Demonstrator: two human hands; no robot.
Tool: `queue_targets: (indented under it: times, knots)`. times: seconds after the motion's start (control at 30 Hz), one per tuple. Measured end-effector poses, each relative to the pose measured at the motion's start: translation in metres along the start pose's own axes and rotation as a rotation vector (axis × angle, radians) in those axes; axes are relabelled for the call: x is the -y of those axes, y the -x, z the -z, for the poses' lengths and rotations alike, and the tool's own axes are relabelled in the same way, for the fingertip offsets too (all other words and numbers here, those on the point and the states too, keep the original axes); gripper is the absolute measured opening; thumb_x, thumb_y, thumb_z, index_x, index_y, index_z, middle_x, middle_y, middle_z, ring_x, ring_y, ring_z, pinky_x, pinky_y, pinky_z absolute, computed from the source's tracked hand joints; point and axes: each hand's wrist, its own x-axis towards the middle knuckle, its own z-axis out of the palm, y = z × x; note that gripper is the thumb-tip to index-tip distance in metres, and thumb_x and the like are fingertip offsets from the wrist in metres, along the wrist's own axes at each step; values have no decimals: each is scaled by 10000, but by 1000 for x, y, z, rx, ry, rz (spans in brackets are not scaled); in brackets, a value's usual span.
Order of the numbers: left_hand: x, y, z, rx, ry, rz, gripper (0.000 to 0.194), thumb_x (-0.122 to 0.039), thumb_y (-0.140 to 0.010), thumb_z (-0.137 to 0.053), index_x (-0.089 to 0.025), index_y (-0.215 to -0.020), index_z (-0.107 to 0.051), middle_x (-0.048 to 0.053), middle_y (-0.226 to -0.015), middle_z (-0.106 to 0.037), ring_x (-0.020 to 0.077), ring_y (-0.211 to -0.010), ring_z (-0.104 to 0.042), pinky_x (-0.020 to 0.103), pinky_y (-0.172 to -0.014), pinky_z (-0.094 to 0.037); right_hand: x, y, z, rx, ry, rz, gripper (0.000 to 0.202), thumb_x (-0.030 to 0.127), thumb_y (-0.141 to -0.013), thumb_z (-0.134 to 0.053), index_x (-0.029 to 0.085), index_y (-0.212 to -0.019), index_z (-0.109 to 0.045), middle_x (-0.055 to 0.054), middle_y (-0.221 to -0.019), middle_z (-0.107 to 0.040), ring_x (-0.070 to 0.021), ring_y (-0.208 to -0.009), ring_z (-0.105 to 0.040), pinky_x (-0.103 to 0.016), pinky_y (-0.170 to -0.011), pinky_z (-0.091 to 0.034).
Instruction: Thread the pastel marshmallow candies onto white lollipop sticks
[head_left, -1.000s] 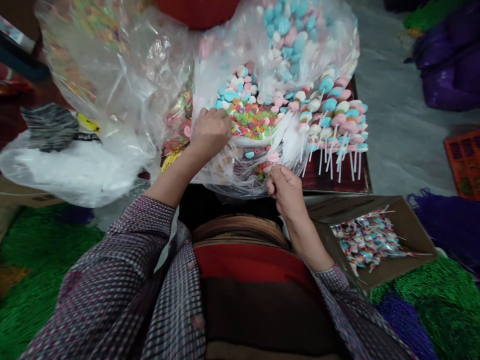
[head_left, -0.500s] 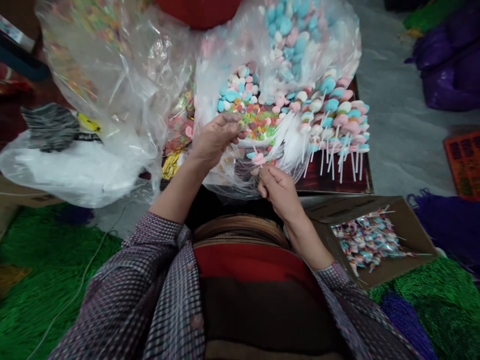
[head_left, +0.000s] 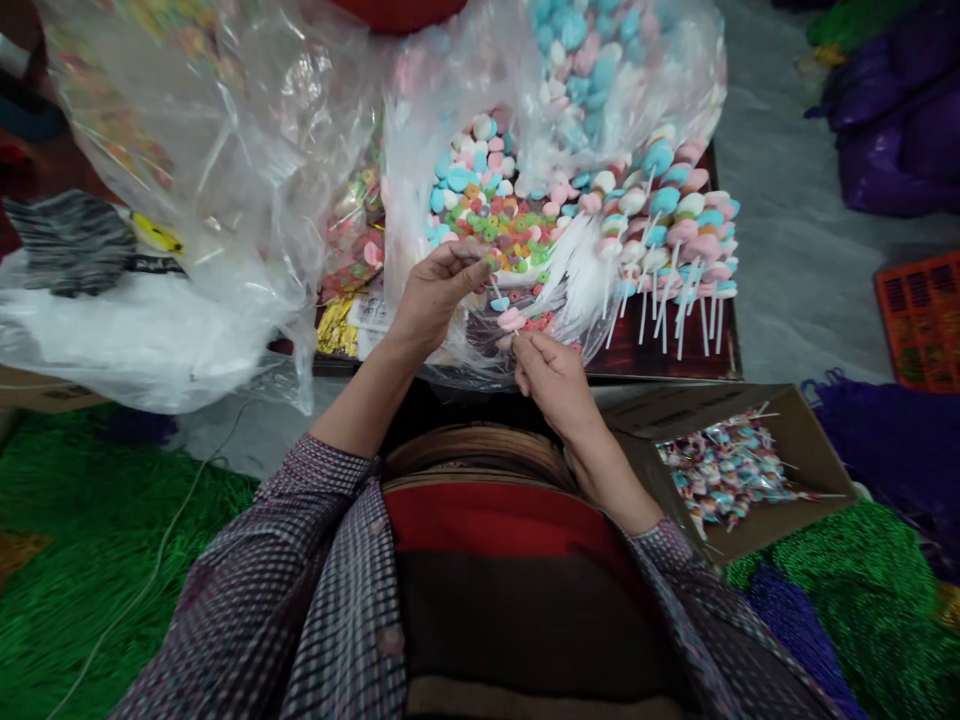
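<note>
My right hand [head_left: 551, 380] pinches the lower end of a white lollipop stick. A pink and a blue candy [head_left: 511, 319] are threaded on that candy skewer. Just above the stick's tip, the fingers of my left hand [head_left: 442, 290] are closed on a small greenish gummy ring [head_left: 493, 262], partly hidden by the fingertips. Behind my hands lie loose gummy rings [head_left: 517, 230] in orange, green and red, with pink, white and blue candies [head_left: 469, 180] beyond them. A bundle of bare white sticks [head_left: 574, 265] lies right of the rings.
Finished candy skewers [head_left: 682, 235] are stacked at the table's right edge. Below stands a cardboard box [head_left: 814, 455] with wrapped skewers [head_left: 739, 465]. Large clear plastic bags [head_left: 255, 170] fill the left, near a striped grey cloth [head_left: 71, 240] and gold ties [head_left: 339, 328]. An orange crate [head_left: 919, 320] is at right.
My left hand has come slightly down, bringing the gummy ring to the stick's tip. My right hand holds the skewer in nearly the same place. The view has shifted a little.
</note>
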Motion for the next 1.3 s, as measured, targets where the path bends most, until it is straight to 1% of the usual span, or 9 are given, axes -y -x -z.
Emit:
queue_targets:
  times: [0.13,0.27,0.5,0.6,0.7,0.8,0.93,1.1,1.3]
  knots:
    - [8,9,-6,-61,-141,-98,162,-159,-801,-828,-255,-897,-740,-35,-847,-748,122,-829,-703,267,-789,-576,0,2,-3,-54,3,-36,451,629,-962,-570,206,-887,-707,95,-447,-415,-84,-408,-372,-235,-476,-270]
    - [22,19,-12,-84,-161,-150,156,-235,-851,-791,-265,-1000,-755,-30,-874,-771,120,-808,-712,271,-800,-584,0,5,-6,-92,16,-4,469,654,-964,-556,212,-875,-686,89,-460,-432,-87,-423,-392,-240,-481,-282]
    - [21,39,-20,132,-334,-287,306,-475,-996,-619,-235,-1101,-777,46,-1096,-813,154,-1029,-746,297,-946,-576,-9,-14,8,-104,-20,-21,562,778,-855,-619,218,-803,-643,79,-487,-480,-78,-438,-379,-235,-459,-266]
    - [23,30,-11,109,-404,-275,340,-464,-1042,-536,-240,-1185,-748,38,-1062,-800,146,-938,-739,286,-887,-571,-10,-24,18,-154,-135,-41,528,744,-835,-675,217,-856,-666,73,-567,-523,-60,-436,-330,-232,-443,-241]
    - [28,20,-4,94,-734,-244,246,-345,-1014,-590,-218,-1144,-755,53,-1026,-770,187,-946,-711,318,-899,-549,-8,-32,23,-206,-204,-16,470,691,-820,-729,227,-873,-674,63,-633,-540,-55,-449,-309,-233,-437,-213]
    - [27,17,-10,204,-1142,-221,204,-226,-959,-636,-187,-1118,-757,105,-1088,-746,269,-1090,-678,388,-992,-514,-7,-38,20,-225,-192,1,427,648,-816,-754,232,-836,-664,60,-644,-530,-60,-467,-328,-232,-453,-257]
    - [21,17,-23,254,-1337,-190,239,-190,-979,-576,-142,-1169,-715,167,-1163,-722,318,-1147,-664,417,-992,-501,-6,-45,11,-238,-89,69,432,615,-834,-737,225,-708,-604,50,-612,-510,-86,-531,-403,-238,-510,-330]
    - [21,18,-15,215,-1177,-217,138,-138,-935,-598,-166,-1041,-681,128,-1087,-732,276,-1049,-681,367,-903,-498,-1,-65,3,-214,134,138,455,554,-902,-675,217,-620,-555,45,-562,-502,-107,-561,-436,-258,-573,-360]
    - [24,28,12,-58,-546,-159,140,-168,-845,-712,-227,-945,-633,-30,-766,-659,132,-685,-595,269,-684,-451,2,-122,-19,-148,373,211,363,429,-972,-624,189,-700,-655,11,-666,-626,-161,-730,-595,-297,-747,-452]
